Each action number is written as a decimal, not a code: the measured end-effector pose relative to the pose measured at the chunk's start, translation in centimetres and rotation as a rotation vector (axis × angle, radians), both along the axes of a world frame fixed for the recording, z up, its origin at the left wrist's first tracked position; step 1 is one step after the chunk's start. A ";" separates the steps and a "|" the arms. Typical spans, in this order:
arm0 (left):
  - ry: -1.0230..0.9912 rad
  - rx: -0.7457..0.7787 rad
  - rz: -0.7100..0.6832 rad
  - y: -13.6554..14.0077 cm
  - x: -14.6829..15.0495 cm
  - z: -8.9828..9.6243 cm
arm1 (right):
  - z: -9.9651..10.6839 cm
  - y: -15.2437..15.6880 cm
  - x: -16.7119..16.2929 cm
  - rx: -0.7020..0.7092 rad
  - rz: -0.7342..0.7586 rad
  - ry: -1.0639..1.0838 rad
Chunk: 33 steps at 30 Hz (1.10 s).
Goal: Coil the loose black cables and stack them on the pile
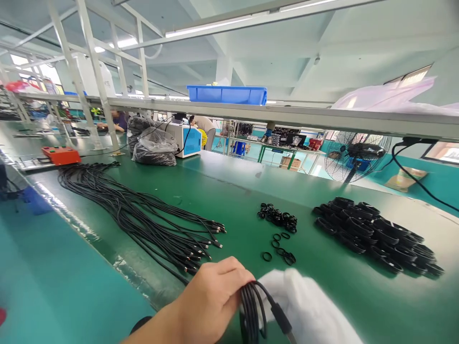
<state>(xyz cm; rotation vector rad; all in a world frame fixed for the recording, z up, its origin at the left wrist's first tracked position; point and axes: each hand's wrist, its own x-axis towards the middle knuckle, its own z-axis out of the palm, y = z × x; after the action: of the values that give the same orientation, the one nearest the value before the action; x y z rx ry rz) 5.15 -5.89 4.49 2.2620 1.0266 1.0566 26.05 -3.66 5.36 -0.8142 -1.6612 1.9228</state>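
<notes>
A black cable, wound into a coil (250,308), is at the front of the bench. My bare left hand (217,298) is closed round the coil's left side, thumb and fingers pinching its top. My right hand (304,306), in a white glove and slightly blurred, curls against the coil's right side; its fingertips are partly hidden behind the cable. A loose end with a black connector (281,319) hangs across the glove. Beyond my hands lie small black rings, a few loose ones (267,256) and a heap (278,217).
Long uncoiled black cables (143,215) spread over the green bench (236,191) at left. Coiled cables (376,234) are piled at right. Farther back are an orange box (60,155), plastic bags (154,145) and a white-blue machine (190,138). A shelf (287,112) spans above; people stand beyond.
</notes>
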 end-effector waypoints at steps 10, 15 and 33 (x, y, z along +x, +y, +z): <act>0.037 -0.248 -0.004 1.5 0.4 -0.1 | -2.2 1.8 -4.1 -0.186 0.146 0.096; 0.072 -0.261 0.057 1.9 0.5 -0.4 | -2.8 2.5 -5.1 -0.215 0.133 0.114; -0.094 -0.628 0.407 3.0 2.1 -2.3 | -4.7 2.8 -4.9 -0.375 0.065 0.116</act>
<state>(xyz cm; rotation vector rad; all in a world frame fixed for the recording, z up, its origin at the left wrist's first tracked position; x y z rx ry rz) 7.25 -2.89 2.20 1.5247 1.5574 0.8168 21.13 -0.84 0.67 -0.7726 -1.2917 2.3204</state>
